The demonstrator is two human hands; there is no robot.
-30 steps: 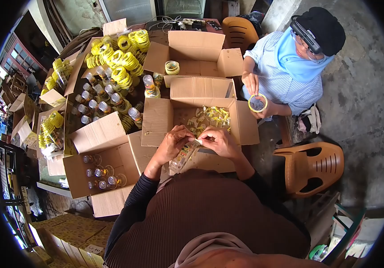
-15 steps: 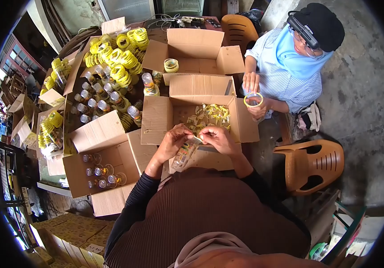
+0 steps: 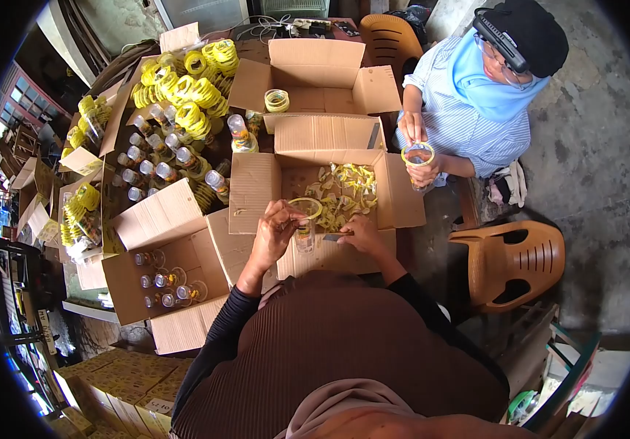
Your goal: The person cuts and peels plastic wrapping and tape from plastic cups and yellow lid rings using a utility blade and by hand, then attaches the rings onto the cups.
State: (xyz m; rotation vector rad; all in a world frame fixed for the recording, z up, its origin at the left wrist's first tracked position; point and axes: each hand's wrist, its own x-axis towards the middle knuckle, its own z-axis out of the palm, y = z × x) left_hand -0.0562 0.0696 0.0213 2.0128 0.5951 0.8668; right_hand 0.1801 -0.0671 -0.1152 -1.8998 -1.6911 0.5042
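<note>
My left hand (image 3: 277,228) is closed on a clear plastic cup (image 3: 305,235) with a yellow ring round its rim, near the front of an open cardboard box (image 3: 256,192). To its right, my right hand (image 3: 364,238) is closed around a small dark flat object (image 3: 334,238) by the box's front flap; what that object is, I cannot make out. Yellow and white scraps (image 3: 345,192) lie inside the box.
A co-worker (image 3: 468,110) at the upper right holds another yellow-rimmed cup (image 3: 417,154). Boxes with stacked cups (image 3: 172,154) and yellow rings (image 3: 194,91) stand at the left. An orange chair (image 3: 512,265) is at the right.
The cup in my left hand has turned, its yellow rim now showing. My right hand has moved down and right, away from the rim. The co-worker's cup has shifted.
</note>
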